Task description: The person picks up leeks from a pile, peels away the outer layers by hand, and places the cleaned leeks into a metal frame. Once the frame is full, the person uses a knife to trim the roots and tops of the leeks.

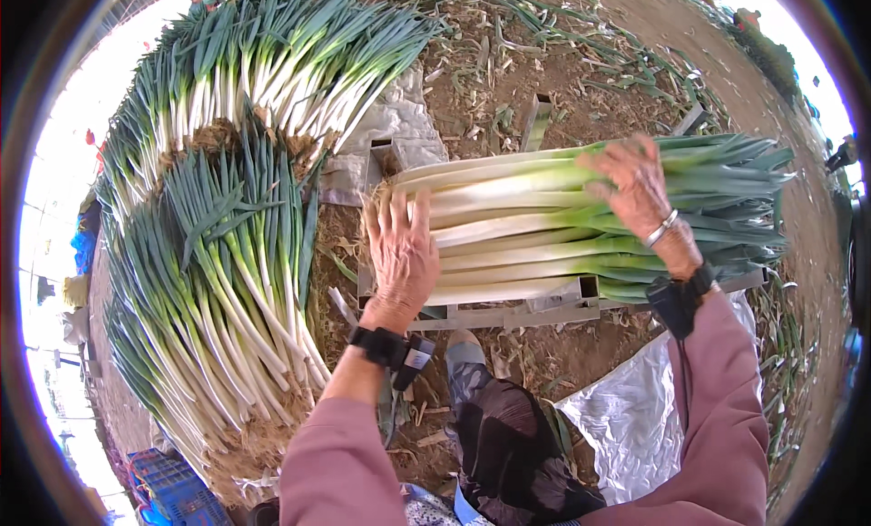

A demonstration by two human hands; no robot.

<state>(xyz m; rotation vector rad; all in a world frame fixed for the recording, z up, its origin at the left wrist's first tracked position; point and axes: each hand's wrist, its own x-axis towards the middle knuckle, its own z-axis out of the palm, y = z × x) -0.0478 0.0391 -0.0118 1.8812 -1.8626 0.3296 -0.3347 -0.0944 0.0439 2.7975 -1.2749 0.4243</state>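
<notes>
A row of long green onions (508, 226) lies side by side across a metal frame (553, 315), white root ends to the left and green tops to the right. My left hand (399, 258) rests flat at the root ends, its fingers stretched away from me. Over the upper middle, where white turns green, my right hand (631, 188) touches the onions with its fingers apart, closed on nothing. Each wrist wears a black strap with a small box; a silver bangle (662, 226) circles the right one.
Large heaps of green onions (218, 272) fill the left side. Upright square posts (537, 122) rise from the frame. Silvery sheeting (626, 408) lies near my right arm, and a blue crate (177, 490) stands at lower left. Leaf scraps litter the soil.
</notes>
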